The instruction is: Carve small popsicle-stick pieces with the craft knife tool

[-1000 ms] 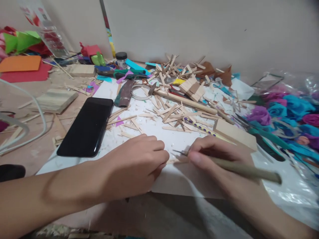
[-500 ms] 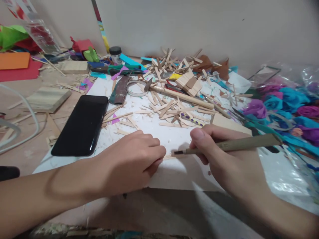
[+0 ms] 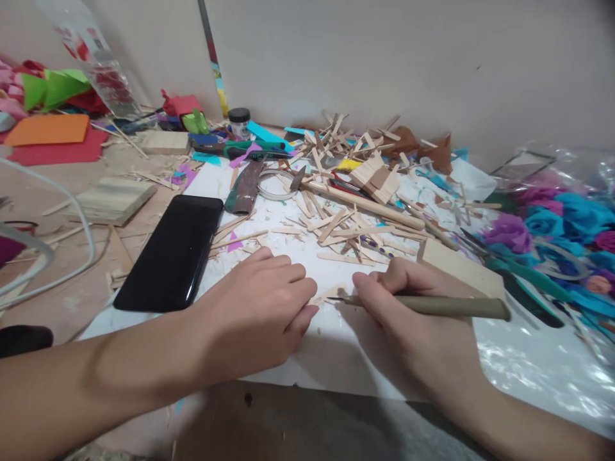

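Observation:
My right hand grips a carving tool with an olive-brown handle and a thin dark blade, held low and nearly level. The blade tip points left, at a thin wooden strip on the white sheet. My left hand rests on the sheet with fingers curled, closed over the strip's left end. Those fingers hide most of that end. Only a small gap separates the blade tip from my left fingers.
A black phone lies left of my left hand. Behind are loose wooden sticks, a hammer and a tape roll. Pliers, a wooden block and crepe-paper flowers are on the right. A white cable loops at left.
The view has shifted slightly, so the table things sit lower and further right. My right hand has turned the carving tool: its handle end dropped and the blade now shows edge-on.

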Motion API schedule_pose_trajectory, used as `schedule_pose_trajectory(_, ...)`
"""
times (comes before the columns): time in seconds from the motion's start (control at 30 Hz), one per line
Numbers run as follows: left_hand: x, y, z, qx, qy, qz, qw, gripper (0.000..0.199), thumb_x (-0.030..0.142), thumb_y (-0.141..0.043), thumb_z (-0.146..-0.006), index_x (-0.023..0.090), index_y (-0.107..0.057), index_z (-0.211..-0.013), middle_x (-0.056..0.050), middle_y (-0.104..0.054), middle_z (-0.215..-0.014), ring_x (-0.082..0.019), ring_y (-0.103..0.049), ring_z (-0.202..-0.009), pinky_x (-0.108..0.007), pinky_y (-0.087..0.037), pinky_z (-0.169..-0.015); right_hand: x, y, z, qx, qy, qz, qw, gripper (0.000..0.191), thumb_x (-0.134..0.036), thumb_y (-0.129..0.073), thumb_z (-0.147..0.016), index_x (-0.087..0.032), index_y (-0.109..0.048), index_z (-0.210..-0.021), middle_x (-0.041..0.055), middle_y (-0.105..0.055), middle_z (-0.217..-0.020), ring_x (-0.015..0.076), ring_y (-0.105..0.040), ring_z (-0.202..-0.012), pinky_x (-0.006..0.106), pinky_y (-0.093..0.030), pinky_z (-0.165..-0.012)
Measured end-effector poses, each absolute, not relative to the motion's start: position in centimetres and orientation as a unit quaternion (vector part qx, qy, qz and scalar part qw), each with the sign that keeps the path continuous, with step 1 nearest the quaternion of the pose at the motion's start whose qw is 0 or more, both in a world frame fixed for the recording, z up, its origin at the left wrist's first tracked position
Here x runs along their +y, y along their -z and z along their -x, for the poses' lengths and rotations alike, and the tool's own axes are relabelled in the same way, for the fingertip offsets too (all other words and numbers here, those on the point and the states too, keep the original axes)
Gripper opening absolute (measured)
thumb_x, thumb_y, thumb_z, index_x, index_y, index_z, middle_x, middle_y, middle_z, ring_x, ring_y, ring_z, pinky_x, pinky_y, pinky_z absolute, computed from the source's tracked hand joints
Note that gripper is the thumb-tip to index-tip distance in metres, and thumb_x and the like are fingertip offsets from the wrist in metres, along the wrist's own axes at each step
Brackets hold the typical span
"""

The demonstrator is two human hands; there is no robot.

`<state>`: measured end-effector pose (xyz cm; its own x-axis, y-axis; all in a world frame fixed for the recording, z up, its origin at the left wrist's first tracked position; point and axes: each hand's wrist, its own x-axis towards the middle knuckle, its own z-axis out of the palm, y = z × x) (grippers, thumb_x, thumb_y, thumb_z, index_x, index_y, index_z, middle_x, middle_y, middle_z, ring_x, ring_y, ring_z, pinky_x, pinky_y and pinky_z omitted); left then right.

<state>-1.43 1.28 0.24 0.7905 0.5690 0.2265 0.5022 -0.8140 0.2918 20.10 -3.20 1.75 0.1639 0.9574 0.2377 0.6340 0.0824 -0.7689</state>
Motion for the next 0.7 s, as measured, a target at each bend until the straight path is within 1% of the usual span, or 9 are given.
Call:
schedule_pose_trajectory(0.07, 1.34, -0.02, 1.43, 0.278, -0.149, -0.944, 0.093, 0.028, 0.024, -0.052, -0.107, 0.019, -0.064, -0.081, -0.003, -0.064, -0.080, -0.022, -0.053, -0.073, -0.040, -0.030, -0.073, -3.14, -1.79, -20.03, -0.610, -0.197, 0.647, 0.413, 0.049, -0.034, -0.074, -0.091, -0.026, -0.048, -0.051, -0.0030, -0.051, -0.049, 0.0133, -0.046, -0.047, 0.030, -0.034, -0.044)
schedule_pose_trajectory(0.13, 1.34, 0.18, 1.45, 0.270, -0.144, -0.949, 0.069, 0.033, 0.024, -0.049, -0.109, 0.019, -0.065, -0.080, -0.004, -0.064, -0.080, -0.023, -0.053, -0.074, -0.042, -0.029, -0.075, -3.03, -1.88, -19.91, -0.599, -0.211, 0.645, 0.425, 0.045, -0.034, -0.075, -0.091, -0.026, -0.053, -0.053, -0.0027, -0.053, -0.049, 0.0132, -0.047, -0.046, 0.029, -0.032, -0.043)
schedule_pose_trajectory(0.23, 1.19, 0.25, 1.55, 0.264, -0.143, -0.952, 0.050, 0.037, 0.026, -0.048, -0.110, 0.019, -0.066, -0.078, -0.004, -0.065, -0.078, -0.023, -0.054, -0.075, -0.044, -0.029, -0.078, -2.85, -1.91, -19.61, -0.573, -0.266, 0.647, 0.426, 0.036, -0.040, -0.076, -0.092, -0.026, -0.062, -0.062, -0.0033, -0.056, -0.050, 0.0125, -0.046, -0.045, 0.027, -0.028, -0.039)
schedule_pose_trajectory(0.33, 1.04, 0.08, 1.72, 0.258, -0.142, -0.954, 0.055, 0.034, 0.031, -0.053, -0.106, 0.020, -0.066, -0.076, -0.003, -0.064, -0.075, -0.024, -0.053, -0.074, -0.045, -0.029, -0.078, -2.76, -1.78, -19.32, -0.552, -0.307, 0.646, 0.429, 0.028, -0.042, -0.085, -0.085, -0.026, -0.066, -0.071, -0.0044, -0.059, -0.054, 0.0123, -0.049, -0.047, 0.024, -0.031, -0.040)
schedule_pose_trajectory(0.4, 1.06, 0.00, 1.81, 0.255, -0.139, -0.955, 0.057, 0.030, 0.029, -0.054, -0.103, 0.020, -0.067, -0.077, -0.003, -0.065, -0.075, -0.024, -0.053, -0.073, -0.045, -0.029, -0.078, -2.78, -1.67, -19.22, -0.545, -0.316, 0.646, 0.430, 0.024, -0.039, -0.090, -0.078, -0.026, -0.070, -0.075, -0.0043, -0.061, -0.056, 0.0128, -0.051, -0.050, 0.023, -0.034, -0.042)
schedule_pose_trajectory(0.47, 1.18, 0.03, 1.87, 0.252, -0.134, -0.956, 0.059, 0.028, 0.025, -0.054, -0.102, 0.020, -0.067, -0.077, -0.003, -0.065, -0.075, -0.023, -0.054, -0.073, -0.045, -0.030, -0.078, -2.86, -1.65, -19.20, -0.547, -0.305, 0.655, 0.423, 0.025, -0.036, -0.089, -0.077, -0.025, -0.068, -0.070, -0.0034, -0.062, -0.056, 0.0132, -0.051, -0.050, 0.024, -0.035, -0.043)
schedule_pose_trajectory(0.57, 1.39, 0.30, 1.83, 0.249, -0.131, -0.958, 0.057, 0.029, 0.023, -0.053, -0.103, 0.019, -0.067, -0.077, -0.003, -0.066, -0.075, -0.023, -0.055, -0.074, -0.045, -0.030, -0.078, -2.95, -1.77, -19.27, -0.568, -0.252, 0.662, 0.418, 0.038, -0.033, -0.083, -0.081, -0.025, -0.055, -0.055, -0.0022, -0.059, -0.054, 0.0132, -0.050, -0.050, 0.027, -0.037, -0.045)
schedule_pose_trajectory(0.63, 1.44, 0.52, 1.76, 0.247, -0.131, -0.959, 0.052, 0.031, 0.024, -0.052, -0.104, 0.019, -0.068, -0.077, -0.003, -0.066, -0.075, -0.023, -0.056, -0.074, -0.045, -0.031, -0.078, -2.94, -1.86, -19.32, -0.584, -0.222, 0.658, 0.420, 0.042, -0.033, -0.079, -0.083, -0.025, -0.051, -0.052, -0.0025, -0.055, -0.051, 0.0132, -0.048, -0.048, 0.028, -0.036, -0.045)
schedule_pose_trajectory(0.7, 1.41, 0.58, 1.69, 0.247, -0.131, -0.959, 0.050, 0.033, 0.025, -0.051, -0.105, 0.019, -0.067, -0.077, -0.004, -0.066, -0.075, -0.023, -0.057, -0.074, -0.045, -0.031, -0.078, -2.89, -1.86, -19.36, -0.591, -0.203, 0.656, 0.424, 0.044, -0.033, -0.077, -0.085, -0.026, -0.050, -0.051, -0.0028, -0.053, -0.050, 0.0132, -0.046, -0.048, 0.030, -0.033, -0.045)
